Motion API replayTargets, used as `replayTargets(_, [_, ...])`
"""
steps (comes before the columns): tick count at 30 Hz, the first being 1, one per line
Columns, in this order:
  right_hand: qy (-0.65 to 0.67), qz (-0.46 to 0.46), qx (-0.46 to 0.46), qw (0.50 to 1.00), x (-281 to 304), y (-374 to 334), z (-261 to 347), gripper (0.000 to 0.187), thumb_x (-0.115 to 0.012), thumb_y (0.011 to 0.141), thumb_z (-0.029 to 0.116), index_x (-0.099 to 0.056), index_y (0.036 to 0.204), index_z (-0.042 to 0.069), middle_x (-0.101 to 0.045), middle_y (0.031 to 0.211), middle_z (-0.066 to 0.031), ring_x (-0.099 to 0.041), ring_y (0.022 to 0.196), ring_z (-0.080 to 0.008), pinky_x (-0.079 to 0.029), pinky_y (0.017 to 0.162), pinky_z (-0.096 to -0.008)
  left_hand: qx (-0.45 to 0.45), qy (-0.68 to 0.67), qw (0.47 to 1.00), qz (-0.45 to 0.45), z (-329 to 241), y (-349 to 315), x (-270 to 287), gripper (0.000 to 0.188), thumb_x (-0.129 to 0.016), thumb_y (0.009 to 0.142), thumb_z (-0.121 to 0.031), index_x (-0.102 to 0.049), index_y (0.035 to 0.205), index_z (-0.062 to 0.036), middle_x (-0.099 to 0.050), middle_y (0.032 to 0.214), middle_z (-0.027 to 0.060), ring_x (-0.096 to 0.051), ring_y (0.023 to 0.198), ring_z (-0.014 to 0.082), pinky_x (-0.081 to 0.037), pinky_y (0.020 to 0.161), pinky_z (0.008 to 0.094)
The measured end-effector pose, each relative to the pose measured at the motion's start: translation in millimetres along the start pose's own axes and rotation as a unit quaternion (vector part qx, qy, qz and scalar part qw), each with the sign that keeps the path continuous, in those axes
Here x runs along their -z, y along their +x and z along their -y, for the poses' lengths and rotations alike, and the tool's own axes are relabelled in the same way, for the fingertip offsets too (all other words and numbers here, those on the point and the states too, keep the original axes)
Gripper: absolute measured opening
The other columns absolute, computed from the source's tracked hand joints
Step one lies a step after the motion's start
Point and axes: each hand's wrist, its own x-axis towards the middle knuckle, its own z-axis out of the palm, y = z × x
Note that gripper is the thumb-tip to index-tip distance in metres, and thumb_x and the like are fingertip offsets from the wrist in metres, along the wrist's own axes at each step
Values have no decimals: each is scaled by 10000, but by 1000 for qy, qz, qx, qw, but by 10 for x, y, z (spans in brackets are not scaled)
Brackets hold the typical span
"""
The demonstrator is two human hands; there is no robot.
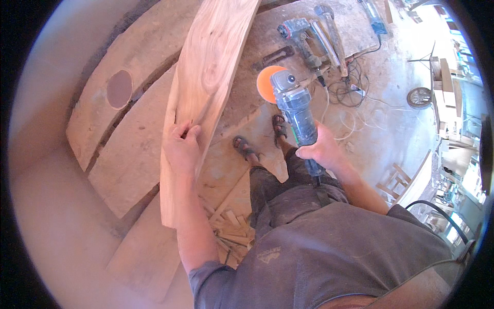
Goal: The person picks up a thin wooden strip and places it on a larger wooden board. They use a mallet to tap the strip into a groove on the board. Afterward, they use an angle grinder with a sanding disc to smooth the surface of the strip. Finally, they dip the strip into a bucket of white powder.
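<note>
With twelve o'clock at the top of our view, we see the left hand (182,147) at nine o'clock from the middle, lying over the wooden board (213,62). Its left forearm (194,221) comes up from below and points just short of twelve. The fingers are curled and the thumb lies close beside them; we cannot tell whether they pinch anything.

The right hand (321,147) sits toward three o'clock, its right forearm (355,183) pointing to about half past ten. We see it wrapped around the body of the power sander (299,113), thumb across the near side, so that grip is clamped on the tool.

The sander's long axis runs from about half past eleven at its head to half past five at its tail. Its orange pad (266,85) is on the nine o'clock side of the head, apart from the board in our view. The board's long axis runs from about half past twelve to half past six, its broad, grained face toward us.

At ten o'clock we find a round brown disc (119,90) on a pale slab (141,131); toward one o'clock, another power tool (303,44) lies; at six, wood offcuts (234,232) are heaped.
</note>
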Motion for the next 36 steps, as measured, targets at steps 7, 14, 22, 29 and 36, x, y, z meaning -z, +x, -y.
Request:
replayTargets(7, [3, 23, 39, 999, -183, 6, 30, 639, -792, 641, 183, -572, 1206, -19, -658, 1014, -131, -631, 961, -239, -486, 915, -369, 147, -100, 972, 152, -130, 194, 64, 161, -709, 904, -97, -761, 978, 36, -657, 726, 3, -558, 602, 79, -437, 574, 248])
replayTargets(14, [-7, 40, 45, 998, -160, 10, 130, 654, -792, 645, 180, -572, 1226, -24, -665, 1021, -146, -641, 972, -251, -492, 916, -379, 177, -168, 944, 222, -305, 296, 141, 170, -588, 951, -57, -714, 1008, 42, -652, 732, 2, -511, 562, 42, -375, 498, 215])
replayTargets(22, [-13, 72, 34, 997, 35, 77, 77, 686, -780, 661, 169, -559, 1289, 4, -650, 1109, -121, -615, 1044, -225, -466, 967, -363, 228, -128, 935, 239, -623, 385, -27, 150, -593, 956, -80, -708, 954, 17, -625, 698, 0, -502, 554, 55, -393, 501, 240])
replayTargets(29, [-45, 102, 64, 992, -187, 50, 286, 585, -781, 672, 182, -554, 1171, -22, -681, 949, -201, -684, 903, -315, -519, 850, -402, 195, -78, 951, 226, -594, 399, 1, 157, -591, 943, -54, -718, 906, 29, -632, 676, 13, -487, 478, 63, -355, 425, 240])
replayTargets(36, [-59, 77, 56, 994, -204, 101, 283, 581, -783, 671, 188, -556, 1164, -20, -680, 962, -210, -683, 922, -330, -517, 862, -409, 209, -90, 952, 205, -537, 364, -22, 177, -607, 935, -62, -731, 961, 61, -658, 714, 28, -576, 629, 107, -455, 598, 278])
